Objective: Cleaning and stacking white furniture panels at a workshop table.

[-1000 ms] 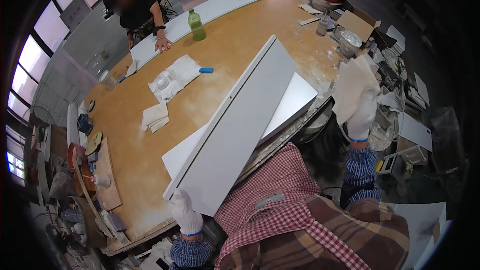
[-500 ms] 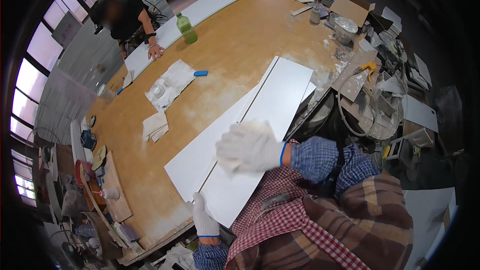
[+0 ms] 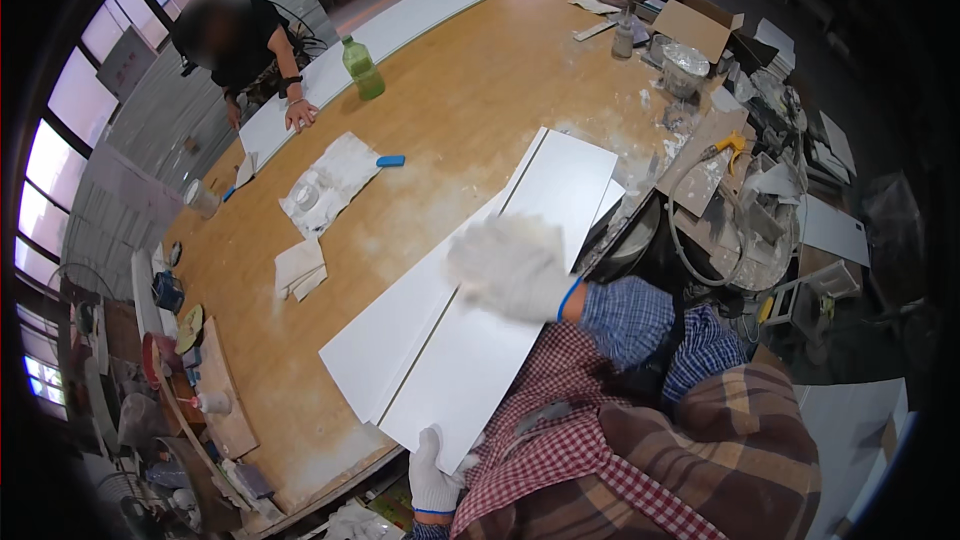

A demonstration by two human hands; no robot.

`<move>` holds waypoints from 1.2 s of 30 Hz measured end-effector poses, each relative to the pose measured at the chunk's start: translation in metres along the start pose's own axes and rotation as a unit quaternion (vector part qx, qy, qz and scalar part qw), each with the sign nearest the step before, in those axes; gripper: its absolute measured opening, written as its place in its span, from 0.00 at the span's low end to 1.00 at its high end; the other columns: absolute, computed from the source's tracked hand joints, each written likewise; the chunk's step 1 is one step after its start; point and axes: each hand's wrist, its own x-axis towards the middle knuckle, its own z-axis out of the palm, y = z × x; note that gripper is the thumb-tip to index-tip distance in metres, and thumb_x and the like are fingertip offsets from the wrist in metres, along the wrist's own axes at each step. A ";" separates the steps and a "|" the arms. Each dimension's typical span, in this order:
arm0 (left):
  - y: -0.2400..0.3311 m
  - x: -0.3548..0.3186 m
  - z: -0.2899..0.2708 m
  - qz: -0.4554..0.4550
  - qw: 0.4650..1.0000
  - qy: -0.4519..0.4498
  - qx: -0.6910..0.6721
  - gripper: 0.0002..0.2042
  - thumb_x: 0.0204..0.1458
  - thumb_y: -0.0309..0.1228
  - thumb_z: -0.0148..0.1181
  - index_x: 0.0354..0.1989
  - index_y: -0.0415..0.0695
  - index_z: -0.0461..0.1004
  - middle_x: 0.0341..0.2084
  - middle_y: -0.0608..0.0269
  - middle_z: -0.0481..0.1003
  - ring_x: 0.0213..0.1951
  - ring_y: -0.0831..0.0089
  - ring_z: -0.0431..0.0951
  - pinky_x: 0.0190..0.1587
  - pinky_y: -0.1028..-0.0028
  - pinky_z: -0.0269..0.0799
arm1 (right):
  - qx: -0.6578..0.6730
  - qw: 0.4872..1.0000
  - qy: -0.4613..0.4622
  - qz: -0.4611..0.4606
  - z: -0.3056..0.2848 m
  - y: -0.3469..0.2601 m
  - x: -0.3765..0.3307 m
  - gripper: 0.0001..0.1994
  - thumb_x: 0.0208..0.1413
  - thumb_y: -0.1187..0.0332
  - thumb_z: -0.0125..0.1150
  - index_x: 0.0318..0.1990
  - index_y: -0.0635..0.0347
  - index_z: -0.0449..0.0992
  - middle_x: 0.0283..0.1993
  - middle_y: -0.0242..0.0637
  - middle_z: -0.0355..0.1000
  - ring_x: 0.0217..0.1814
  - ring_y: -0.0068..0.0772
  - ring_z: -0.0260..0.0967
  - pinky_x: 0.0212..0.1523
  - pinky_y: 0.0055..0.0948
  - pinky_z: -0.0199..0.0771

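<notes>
A long white panel (image 3: 520,230) with a dark groove along its length lies slantwise on the table, over another white board (image 3: 385,350). My left hand (image 3: 432,475), in a white knit glove with a blue cuff band, grips the panel's near end, thumb on top and fingers out of sight beneath. Across the middle of the panel lies my gloved right hand (image 3: 510,270), smeared by motion. It presses down on what looks like a pale cloth (image 3: 548,232), mostly hidden under the glove.
A co-worker (image 3: 240,50) leans on a long white board (image 3: 390,25) across the wooden table (image 3: 420,140). A green bottle (image 3: 363,68), a white cloth with a small jar (image 3: 330,180) and a folded cloth (image 3: 302,268) stand between. Cluttered tools and an air hose (image 3: 680,230) lie right.
My right hand has slid a little up and right along the panel. My left hand has shifted right along the panel's near end. The whole view has moved slightly.
</notes>
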 end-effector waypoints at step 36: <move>0.040 0.033 -0.035 0.084 0.995 0.016 0.043 0.26 0.64 0.48 0.48 0.56 0.34 0.66 0.44 0.49 0.77 0.32 0.61 0.82 0.22 0.71 0.81 | 0.085 0.993 -0.017 -0.080 0.038 -0.051 0.036 0.25 0.59 0.53 0.54 0.58 0.62 0.67 0.59 0.48 0.64 0.65 0.51 0.58 0.68 0.47 0.51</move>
